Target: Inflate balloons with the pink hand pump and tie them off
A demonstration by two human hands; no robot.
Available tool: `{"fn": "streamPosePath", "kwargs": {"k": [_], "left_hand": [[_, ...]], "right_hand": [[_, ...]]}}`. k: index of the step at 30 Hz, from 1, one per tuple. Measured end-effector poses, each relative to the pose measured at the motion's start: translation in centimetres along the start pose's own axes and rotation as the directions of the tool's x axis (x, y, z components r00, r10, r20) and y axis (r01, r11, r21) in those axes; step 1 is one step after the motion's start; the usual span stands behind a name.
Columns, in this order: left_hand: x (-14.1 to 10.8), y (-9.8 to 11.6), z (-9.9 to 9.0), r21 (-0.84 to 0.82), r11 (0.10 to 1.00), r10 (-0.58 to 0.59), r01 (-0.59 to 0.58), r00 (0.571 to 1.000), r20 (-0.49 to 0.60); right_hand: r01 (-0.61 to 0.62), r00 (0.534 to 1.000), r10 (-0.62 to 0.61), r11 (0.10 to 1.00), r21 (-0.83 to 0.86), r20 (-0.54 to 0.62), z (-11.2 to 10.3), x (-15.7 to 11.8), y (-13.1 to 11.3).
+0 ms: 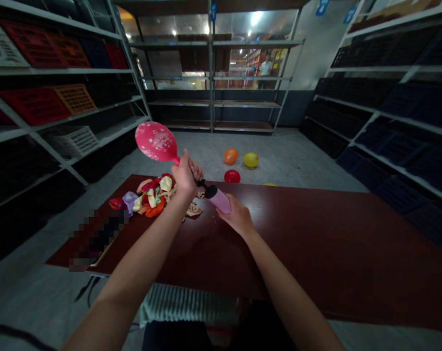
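Observation:
A partly inflated pink balloon [156, 141] with white print points up and to the left. Its neck is pinched in my left hand [186, 174], whose fingers are closed around it. Just right of that hand, the black nozzle end of a pink hand pump [220, 200] reaches toward the balloon's neck; where they meet is hidden by my fingers. My right hand [237, 214] is wrapped around the pump's pink barrel. Below and left of my left hand lies a heap of uninflated balloons [154, 197] in many colours, with beige string-like coils [194, 210] beside it.
The dark red table [316, 234] spans the front. A blurred-out dark object [104, 236] lies at its left end. Beyond, orange [230, 156], yellow [251, 160] and red [232, 176] balloons rest on the floor. Shelves with crates [34, 105] flank both sides; a person [265, 68] stands far back.

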State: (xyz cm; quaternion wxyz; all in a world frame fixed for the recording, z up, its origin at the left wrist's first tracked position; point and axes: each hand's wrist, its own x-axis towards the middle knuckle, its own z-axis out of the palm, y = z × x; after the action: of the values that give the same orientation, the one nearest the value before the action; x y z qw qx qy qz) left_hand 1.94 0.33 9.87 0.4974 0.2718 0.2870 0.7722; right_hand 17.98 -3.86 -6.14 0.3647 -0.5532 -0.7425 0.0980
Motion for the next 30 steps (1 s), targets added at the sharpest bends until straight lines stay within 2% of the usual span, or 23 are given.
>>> {"fn": "streamPosePath", "kwargs": {"k": [2,5,10,13,15,18,23,26,30], "left_hand": [[0.3,1.6,-0.9,-0.025,1.0,0.014,-0.015,1.0,-0.01],[0.8,4.0,-1.7,-0.056,0.997,0.048,-0.048,0.999,-0.006],[1.7,7.8,-2.0,-0.072,0.981,0.18,-0.181,0.983,-0.021],[2.2,8.8,-2.0,-0.055,0.968,0.245,-0.247,0.969,-0.035],[2.5,8.7,-1.9,-0.045,0.961,0.272,-0.274,0.961,-0.049],[2.7,7.5,-1.5,-0.045,0.955,0.291,-0.294,0.955,-0.057],[3.0,3.9,-0.1,-0.067,0.966,0.243,-0.248,0.967,-0.07],[2.8,0.6,0.3,-0.087,0.982,0.154,-0.168,0.976,-0.151],[0.7,-5.1,-0.6,-0.083,0.994,0.046,-0.067,0.97,-0.238]], "right_hand": [[0.058,0.998,-0.058,0.998,-0.021,-0.007,0.3,-0.1,0.2],[0.079,0.996,-0.081,0.995,-0.057,-0.033,0.5,-0.1,0.6],[0.093,0.995,-0.095,0.993,-0.066,-0.016,0.6,-0.4,0.4],[0.078,0.997,-0.078,0.996,-0.041,0.005,0.7,-0.4,-0.2],[0.059,0.998,-0.058,0.998,-0.026,0.017,0.7,-0.3,-0.3],[0.03,1.0,-0.029,0.999,-0.041,0.005,0.3,0.1,0.2],[-0.008,0.99,-0.017,0.984,-0.176,-0.138,-1.5,0.4,1.6],[-0.054,0.99,0.012,0.951,-0.305,-0.138,-2.4,0.5,1.6],[-0.091,0.995,0.064,0.882,-0.463,-0.074,-2.7,0.5,0.9]]}}
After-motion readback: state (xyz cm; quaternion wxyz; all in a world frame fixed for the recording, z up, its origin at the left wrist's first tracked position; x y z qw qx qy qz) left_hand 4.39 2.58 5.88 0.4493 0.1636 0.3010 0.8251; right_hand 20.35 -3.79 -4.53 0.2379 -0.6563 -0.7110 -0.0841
